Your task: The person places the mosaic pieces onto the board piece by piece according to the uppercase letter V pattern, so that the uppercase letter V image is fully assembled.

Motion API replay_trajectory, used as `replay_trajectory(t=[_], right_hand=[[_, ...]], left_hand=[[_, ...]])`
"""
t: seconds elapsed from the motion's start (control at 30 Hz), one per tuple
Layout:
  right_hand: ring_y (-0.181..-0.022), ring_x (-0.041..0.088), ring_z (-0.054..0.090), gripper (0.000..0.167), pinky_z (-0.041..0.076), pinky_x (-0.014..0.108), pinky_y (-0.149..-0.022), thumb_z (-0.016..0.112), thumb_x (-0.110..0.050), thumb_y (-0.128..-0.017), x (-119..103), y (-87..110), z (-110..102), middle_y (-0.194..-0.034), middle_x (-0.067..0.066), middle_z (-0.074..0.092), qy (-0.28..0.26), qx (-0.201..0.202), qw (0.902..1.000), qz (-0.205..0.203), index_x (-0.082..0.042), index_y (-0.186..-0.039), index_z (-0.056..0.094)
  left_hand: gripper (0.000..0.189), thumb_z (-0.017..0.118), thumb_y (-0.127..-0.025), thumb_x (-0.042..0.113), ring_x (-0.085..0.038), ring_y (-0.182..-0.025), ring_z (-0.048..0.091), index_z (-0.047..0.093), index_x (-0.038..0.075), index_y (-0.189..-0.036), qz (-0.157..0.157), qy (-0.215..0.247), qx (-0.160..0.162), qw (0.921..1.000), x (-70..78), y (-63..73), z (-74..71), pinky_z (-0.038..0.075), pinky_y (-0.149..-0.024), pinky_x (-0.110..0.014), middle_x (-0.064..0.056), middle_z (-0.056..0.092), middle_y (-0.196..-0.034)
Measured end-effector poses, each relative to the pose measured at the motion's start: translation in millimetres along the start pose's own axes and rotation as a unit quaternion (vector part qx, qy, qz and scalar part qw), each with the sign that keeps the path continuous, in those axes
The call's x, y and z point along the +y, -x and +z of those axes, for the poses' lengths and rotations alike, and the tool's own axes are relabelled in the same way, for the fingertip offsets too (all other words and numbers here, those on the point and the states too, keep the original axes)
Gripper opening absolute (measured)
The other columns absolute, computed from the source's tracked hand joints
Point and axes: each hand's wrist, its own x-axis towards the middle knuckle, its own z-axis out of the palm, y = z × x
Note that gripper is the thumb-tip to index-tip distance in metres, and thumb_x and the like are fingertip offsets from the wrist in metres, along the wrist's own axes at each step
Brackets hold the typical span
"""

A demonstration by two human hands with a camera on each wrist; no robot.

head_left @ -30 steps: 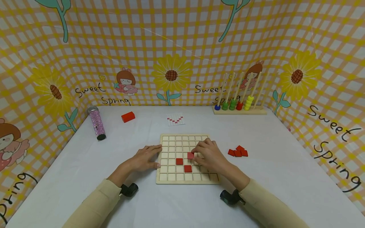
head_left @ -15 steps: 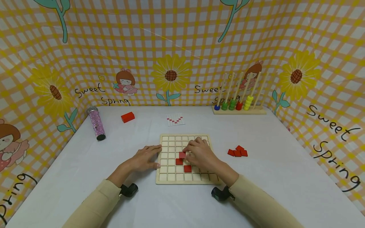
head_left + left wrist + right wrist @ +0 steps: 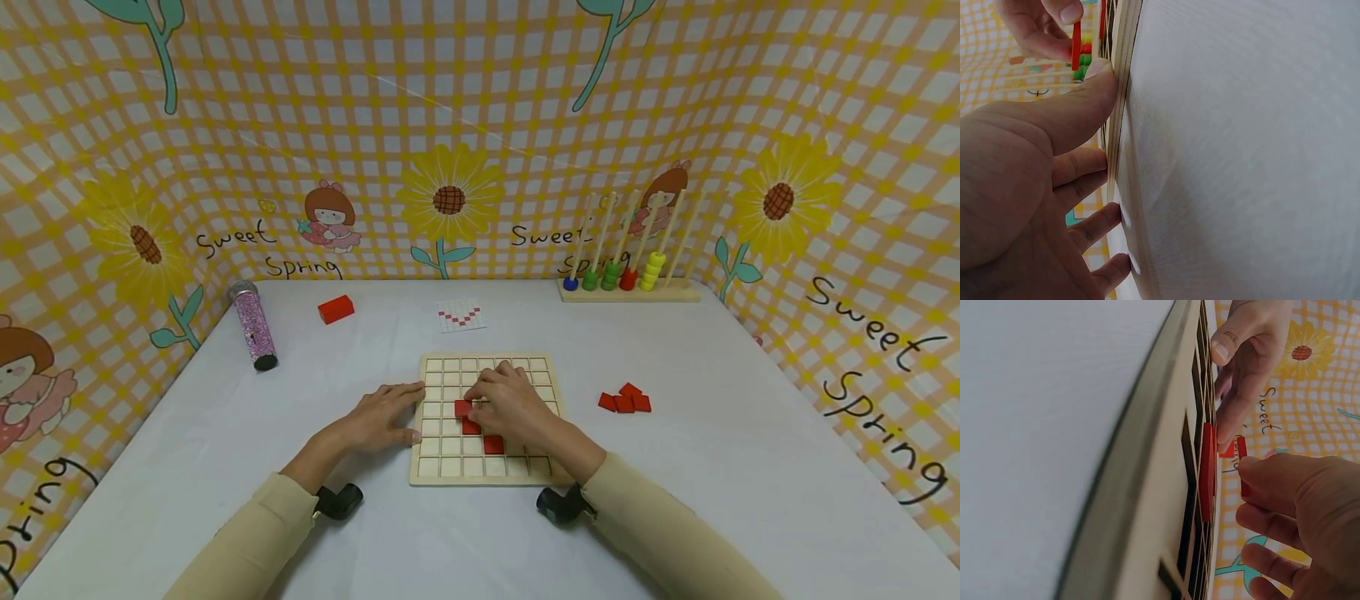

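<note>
A wooden grid board [image 3: 442, 472] lies on the table in front of me. My right hand [image 3: 512, 408] pinches a red square tile [image 3: 462, 408] between thumb and fingers, just above the board; in the right wrist view a gap shows between this tile [image 3: 1243, 467] and the board. Two red tiles sit in the grid, one [image 3: 470, 427] partly under my right hand and another [image 3: 493, 445] nearer to me. My left hand [image 3: 378, 419] rests against the board's left edge, thumb and fingers fairly straight, touching the rim in the left wrist view.
Several loose red tiles [image 3: 626, 402] lie right of the board. Behind it is a card [image 3: 461, 316] with a red V-shaped pattern. A glittery microphone [image 3: 255, 327] and a red block [image 3: 336, 309] stand at the back left, a bead abacus [image 3: 628, 292] at the back right.
My right hand has carried the pinched red tile leftward across the board, from right of the placed tiles to just behind the left one. My left hand has stayed put.
</note>
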Motion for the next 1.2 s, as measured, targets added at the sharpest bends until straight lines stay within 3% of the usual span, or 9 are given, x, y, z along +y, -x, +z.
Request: replay_trajectory(t=[0.33,0.6,1.2], right_hand=[[-0.092,0.018,0.045,0.020,0.035,0.035,-0.080,0.072,-0.025,-0.083,-2.6,-7.5,5.5,-0.100,-0.002,0.065,-0.011,-0.025,0.9996,0.007,-0.014,-0.100,0.073],[-0.092,0.018,0.046,0.019,0.038,0.042,-0.084,0.072,-0.026,-0.083,-4.1,-12.7,10.9,-0.100,-0.002,0.066,-0.009,-0.038,0.9991,0.013,-0.015,-0.098,0.074],[-0.090,0.019,0.046,0.019,0.037,0.036,-0.077,0.069,-0.028,-0.084,-4.5,-16.2,13.6,-0.100,-0.001,0.065,0.004,-0.046,0.9989,0.008,-0.016,-0.099,0.074]], left_hand=[[0.072,0.067,-0.086,0.031,-0.034,-0.141,0.025,0.035,0.007,-0.146,-0.004,0.005,-0.004,1.0000,1.8,0.5,-1.4,0.023,-0.110,-0.058,-0.008,0.028,-0.155],[0.072,0.067,-0.086,0.031,-0.035,-0.141,0.026,0.035,0.006,-0.146,-0.004,-0.001,-0.003,1.0000,2.7,0.9,-1.5,0.024,-0.109,-0.058,-0.008,0.029,-0.155],[0.073,0.067,-0.086,0.032,-0.034,-0.141,0.026,0.034,0.008,-0.146,-0.010,-0.001,-0.007,0.9999,1.6,-0.5,-0.4,0.024,-0.110,-0.057,-0.007,0.028,-0.156]])
